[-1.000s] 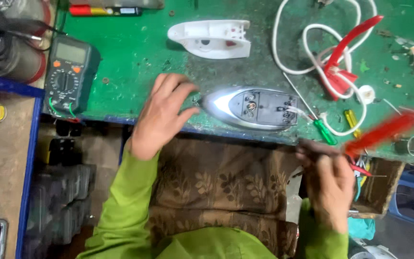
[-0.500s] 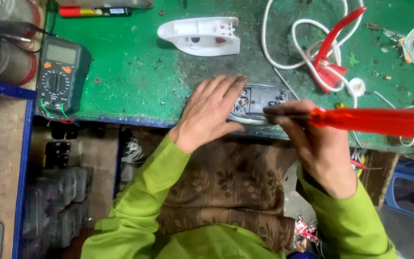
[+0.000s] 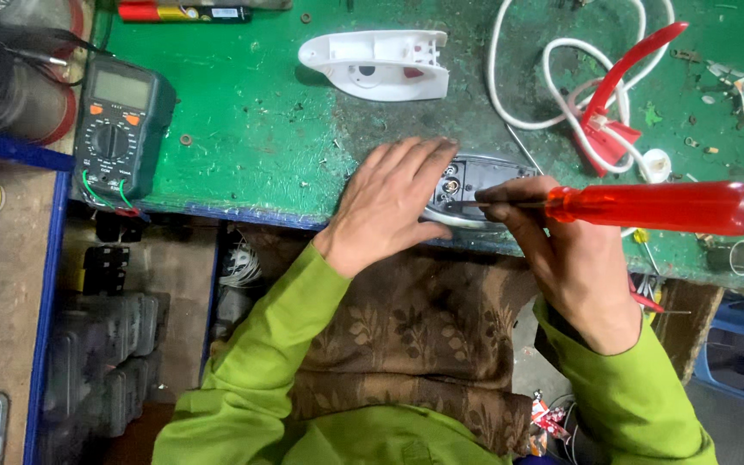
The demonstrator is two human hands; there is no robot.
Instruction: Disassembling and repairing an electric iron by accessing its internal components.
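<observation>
Screwdriver point(image 3: 656, 207), glossy red handle, meets metal soleplate point(image 3: 475, 185).

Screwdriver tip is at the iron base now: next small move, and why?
Probably seat the tip in a screw head, then turn. The left hand pins the iron base flat; the right hand holds the red-handled screwdriver nearly level, its tip among the exposed fittings.

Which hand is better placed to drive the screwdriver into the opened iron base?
Right. The right hand already grips the red-handled screwdriver, its tip at the iron base. The left hand lies flat on the base, probably steadying it.
</observation>
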